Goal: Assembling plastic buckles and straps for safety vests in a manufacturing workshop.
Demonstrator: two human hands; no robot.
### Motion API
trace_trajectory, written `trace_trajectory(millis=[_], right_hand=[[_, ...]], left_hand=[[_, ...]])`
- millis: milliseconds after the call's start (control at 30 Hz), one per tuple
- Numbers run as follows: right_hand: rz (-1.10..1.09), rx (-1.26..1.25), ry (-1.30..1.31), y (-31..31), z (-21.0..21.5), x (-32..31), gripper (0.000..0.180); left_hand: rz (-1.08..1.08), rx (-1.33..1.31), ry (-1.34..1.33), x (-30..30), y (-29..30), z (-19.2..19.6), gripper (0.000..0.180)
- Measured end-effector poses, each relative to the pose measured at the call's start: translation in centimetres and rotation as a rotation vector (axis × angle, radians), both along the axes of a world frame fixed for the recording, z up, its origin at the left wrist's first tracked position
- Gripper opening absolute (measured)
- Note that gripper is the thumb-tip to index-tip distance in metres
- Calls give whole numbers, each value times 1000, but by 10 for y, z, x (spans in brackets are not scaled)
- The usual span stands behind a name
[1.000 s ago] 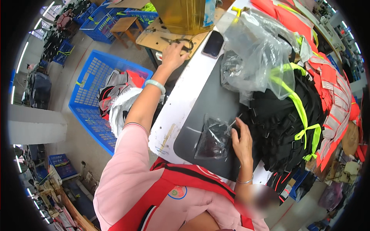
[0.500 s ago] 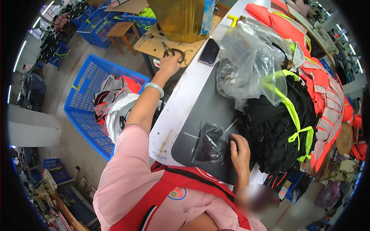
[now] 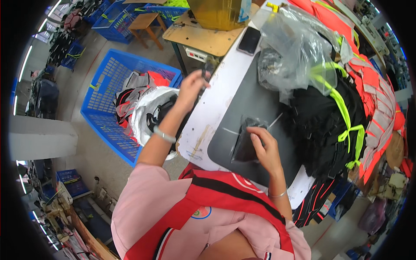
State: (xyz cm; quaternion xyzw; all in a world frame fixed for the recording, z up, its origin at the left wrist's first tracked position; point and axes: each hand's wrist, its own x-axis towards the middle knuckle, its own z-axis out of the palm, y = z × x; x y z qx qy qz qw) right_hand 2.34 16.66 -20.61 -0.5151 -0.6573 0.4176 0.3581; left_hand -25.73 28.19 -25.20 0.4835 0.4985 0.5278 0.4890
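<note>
My left hand is curled around blurry dark scissors beside the white surface. My right hand is bent over a clear bag of black stuff on the surface; I can't tell if it grips. My shirt's round badge is half covered, too hidden to read.

this is looking like a sewing workshop: orange-and-grey fabric pieces are lying stacked at right, blue plastic crates standing upper left, fluorescent tubes glowing far left.
</note>
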Motion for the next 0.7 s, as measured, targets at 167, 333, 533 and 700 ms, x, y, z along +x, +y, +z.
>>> trace_trajectory(millis=[167, 333, 533, 700], right_hand=[[87, -309, 285, -12, -21, -25, 26], [204, -659, 722, -27, -44, -30, 36], [166, -870, 1159, -53, -10, -38, 48], [217, -759, 956, -71, -13, -9, 41]], left_hand=[[-100, 71, 65, 32, -107, -4, 23], [-104, 239, 305, 49, -171, 27, 25], [-398, 555, 714, 55, -204, 63, 31], [-568, 627, 578, 61, -190, 61, 25]])
